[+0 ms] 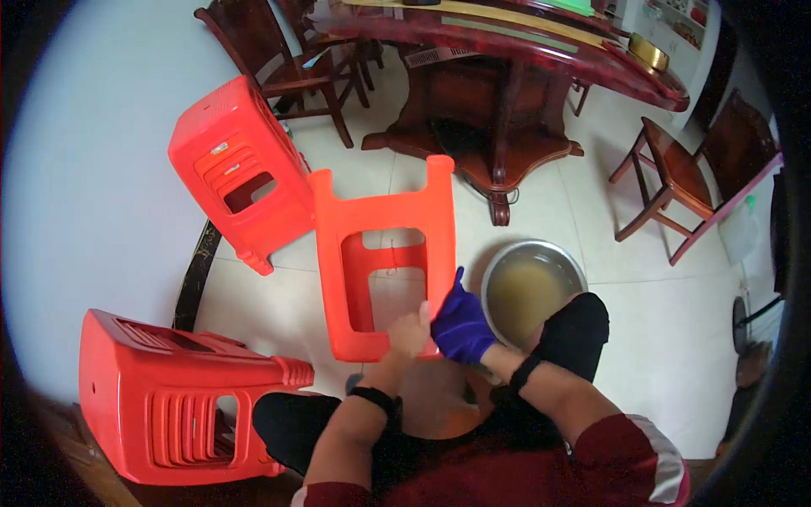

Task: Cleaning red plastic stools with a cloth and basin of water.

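A red plastic stool (pixel 384 211) is tipped in front of me, its legs pointing away and its open frame facing up. My left hand (pixel 410 331) is bare and closed around the stool's near right edge. Just to its right, my right hand (pixel 463 325) is covered by a purple cloth (pixel 460 313) and lies against the same edge; its fingers are hidden under the fabric. Beside my right knee a round metal basin (pixel 488 283) holds cloudy yellowish water (pixel 528 287).
One stack of red stools (pixel 241 160) leans at the far left, and another stack (pixel 118 397) lies near left. A dark red wooden table (pixel 507 38) stands ahead on a carved base. Wooden chairs (pixel 676 169) stand right and far left. A pale wall (pixel 93 169) borders the left side.
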Demonstrator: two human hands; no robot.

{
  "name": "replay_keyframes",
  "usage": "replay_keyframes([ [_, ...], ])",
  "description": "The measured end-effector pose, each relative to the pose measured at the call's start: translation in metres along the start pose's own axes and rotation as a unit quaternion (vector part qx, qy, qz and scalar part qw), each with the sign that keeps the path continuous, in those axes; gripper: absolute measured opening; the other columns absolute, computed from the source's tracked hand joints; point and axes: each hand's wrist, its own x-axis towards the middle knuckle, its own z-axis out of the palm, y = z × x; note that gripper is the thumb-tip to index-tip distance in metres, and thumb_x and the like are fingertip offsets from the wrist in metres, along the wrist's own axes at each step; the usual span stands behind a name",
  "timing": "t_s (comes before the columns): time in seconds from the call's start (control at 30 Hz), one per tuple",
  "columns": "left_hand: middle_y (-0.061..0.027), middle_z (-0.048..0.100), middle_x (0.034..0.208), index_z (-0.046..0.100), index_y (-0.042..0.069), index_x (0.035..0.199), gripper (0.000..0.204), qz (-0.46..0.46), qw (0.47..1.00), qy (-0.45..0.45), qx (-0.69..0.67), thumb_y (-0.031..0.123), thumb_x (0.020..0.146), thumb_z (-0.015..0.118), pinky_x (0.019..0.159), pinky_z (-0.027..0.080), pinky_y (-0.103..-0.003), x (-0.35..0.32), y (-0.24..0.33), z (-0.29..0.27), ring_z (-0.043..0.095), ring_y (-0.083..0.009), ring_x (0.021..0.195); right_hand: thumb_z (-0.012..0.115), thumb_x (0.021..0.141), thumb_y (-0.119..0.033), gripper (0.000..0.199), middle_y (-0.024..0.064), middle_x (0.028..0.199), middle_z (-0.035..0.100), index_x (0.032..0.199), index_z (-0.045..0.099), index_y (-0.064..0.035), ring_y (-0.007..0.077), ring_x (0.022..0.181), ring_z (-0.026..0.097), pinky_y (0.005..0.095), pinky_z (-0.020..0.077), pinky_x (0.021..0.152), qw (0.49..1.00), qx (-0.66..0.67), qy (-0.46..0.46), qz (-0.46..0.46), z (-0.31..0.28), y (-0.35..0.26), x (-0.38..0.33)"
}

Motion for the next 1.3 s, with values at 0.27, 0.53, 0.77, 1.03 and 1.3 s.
replay_keyframes([
  [0.27, -0.0196, 0.06, 0.063, 0.063, 0.003, 0.075, 0.043, 0.151, 0.984, 0.09, 0.009, 0.036, 0.092, 0.041, 0.059, 0.049, -0.05, -0.014, -0.015, 0.01, 0.059, -0.0397, 0.058, 0.054, 0.067, -0.015, 0.026, 0.0331, 0.097, 0.058, 0.082, 0.068, 0.0001, 0.0375, 0.082, 0.06, 0.0473, 0.0471, 0.068, 0.962, -0.271, -0.033, -0.006, 0.025, 0.066, 0.112],
  [0.53, -0.0194, 0.061, 0.065, 0.062, 0.004, 0.074, 0.043, 0.148, 0.986, 0.051, 0.06, 0.039, 0.09, 0.042, 0.057, 0.049, -0.049, -0.027, -0.053, -0.002, 0.061, -0.0379, 0.062, 0.052, 0.076, -0.035, 0.055, 0.0263, 0.11, 0.058, 0.116, 0.054, 0.0026, 0.0368, 0.105, 0.056, 0.0428, 0.0437, 0.09, 0.983, -0.034, 0.089, 0.16, -0.018, 0.041, 0.231],
  [0.77, -0.0191, 0.063, 0.068, 0.067, 0.008, 0.082, 0.046, 0.132, 0.986, -0.003, 0.105, 0.046, 0.09, 0.041, 0.056, 0.049, -0.047, -0.013, -0.096, -0.047, 0.062, -0.0362, 0.064, 0.056, 0.07, -0.032, 0.035, 0.0245, 0.09, 0.062, 0.084, 0.067, -0.002, 0.0378, 0.092, 0.06, 0.0417, 0.0454, 0.08, 0.963, -0.085, 0.202, 0.157, -0.06, 0.039, 0.237],
  [1.03, -0.0235, 0.063, 0.083, 0.064, 0.008, 0.1, 0.059, -0.067, 0.992, 0.082, -0.067, 0.054, 0.092, 0.029, 0.078, 0.046, -0.051, 0.01, -0.057, -0.049, 0.062, -0.0382, 0.083, 0.06, 0.062, -0.024, 0.014, 0.0145, 0.067, 0.06, 0.063, 0.062, -0.0109, 0.0353, 0.071, 0.059, 0.0452, 0.0457, 0.068, 0.875, -0.391, 0.1, -0.266, -0.066, 0.056, 0.173],
  [1.3, -0.0198, 0.063, 0.074, 0.065, 0.01, 0.085, 0.054, 0.026, 0.998, 0.06, -0.004, 0.05, 0.093, 0.03, 0.066, 0.049, -0.051, 0.006, -0.012, -0.034, 0.063, -0.0381, 0.072, 0.066, 0.058, -0.015, 0.02, 0.0163, 0.08, 0.058, 0.075, 0.061, -0.0061, 0.0347, 0.079, 0.056, 0.0446, 0.0444, 0.068, 0.903, -0.285, 0.187, -0.262, -0.161, -0.006, 0.096],
])
